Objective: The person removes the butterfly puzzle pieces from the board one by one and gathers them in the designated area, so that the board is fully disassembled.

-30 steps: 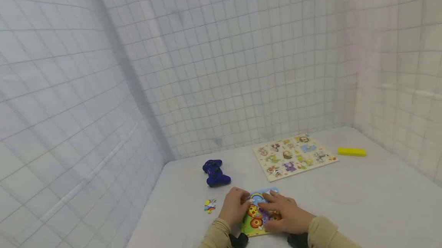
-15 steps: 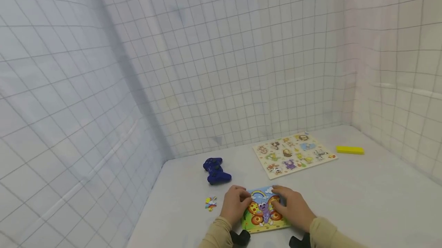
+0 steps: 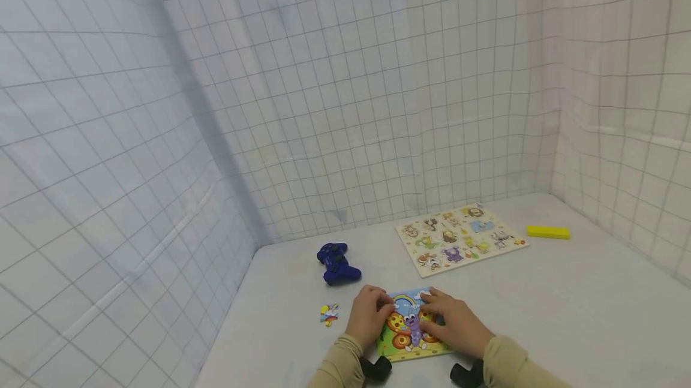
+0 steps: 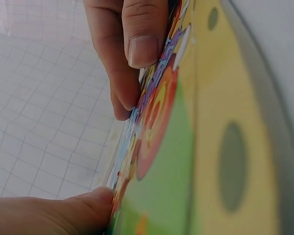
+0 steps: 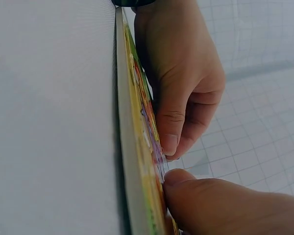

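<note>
In the head view, a butterfly jigsaw puzzle point(image 3: 412, 340) lies flat on the white table, with a rainbow and a yellow lower border. My left hand point(image 3: 367, 319) is at its upper left part, fingers bent and thumb and fingertips close together on it; what lies under those fingertips is hidden. Across the right side of the picture, my right hand point(image 3: 456, 322) rests its spread thumb and fingers on the puzzle. Both wrist views show the board edge-on, with the left thumb point(image 4: 83, 208) and the right thumb point(image 5: 186, 183) touching it.
A loose puzzle piece point(image 3: 329, 314) lies left of the left hand. Behind it is a blue game controller point(image 3: 338, 265). Farther back are an animal puzzle board point(image 3: 459, 241) and a yellow block point(image 3: 547, 232). Gridded white curtains point(image 3: 335, 106) enclose the table.
My right hand has moved from over the puzzle's middle to its right side, uncovering the butterfly, and its fingers have shifted slightly since. The left hand has stayed put.
</note>
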`<state>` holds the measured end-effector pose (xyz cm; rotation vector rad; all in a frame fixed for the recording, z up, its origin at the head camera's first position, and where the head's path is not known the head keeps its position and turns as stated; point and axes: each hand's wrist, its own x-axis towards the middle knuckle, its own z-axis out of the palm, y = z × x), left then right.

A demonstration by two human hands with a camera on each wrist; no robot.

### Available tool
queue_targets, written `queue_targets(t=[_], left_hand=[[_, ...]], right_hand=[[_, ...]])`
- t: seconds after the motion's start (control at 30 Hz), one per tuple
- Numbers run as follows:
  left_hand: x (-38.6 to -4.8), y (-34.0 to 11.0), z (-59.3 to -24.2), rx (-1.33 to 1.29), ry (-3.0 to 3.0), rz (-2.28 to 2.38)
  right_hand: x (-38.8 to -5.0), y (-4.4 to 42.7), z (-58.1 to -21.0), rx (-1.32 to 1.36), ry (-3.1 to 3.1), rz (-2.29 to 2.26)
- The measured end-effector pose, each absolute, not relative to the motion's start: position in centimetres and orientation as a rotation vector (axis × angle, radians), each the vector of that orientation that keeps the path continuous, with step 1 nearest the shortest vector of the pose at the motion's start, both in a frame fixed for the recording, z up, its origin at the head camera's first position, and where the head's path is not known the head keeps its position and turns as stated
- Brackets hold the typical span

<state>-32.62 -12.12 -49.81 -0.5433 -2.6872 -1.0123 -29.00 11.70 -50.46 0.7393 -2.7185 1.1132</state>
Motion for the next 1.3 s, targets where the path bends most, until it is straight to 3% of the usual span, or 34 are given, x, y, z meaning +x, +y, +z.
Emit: queue_targets(t=[1.3], left_hand=[[-33.07, -11.51, -49.98, -0.614, -2.673, -1.073]], right_hand=[[-29.12, 12.11, -50.5, 0.838, -2.693, 1.099]])
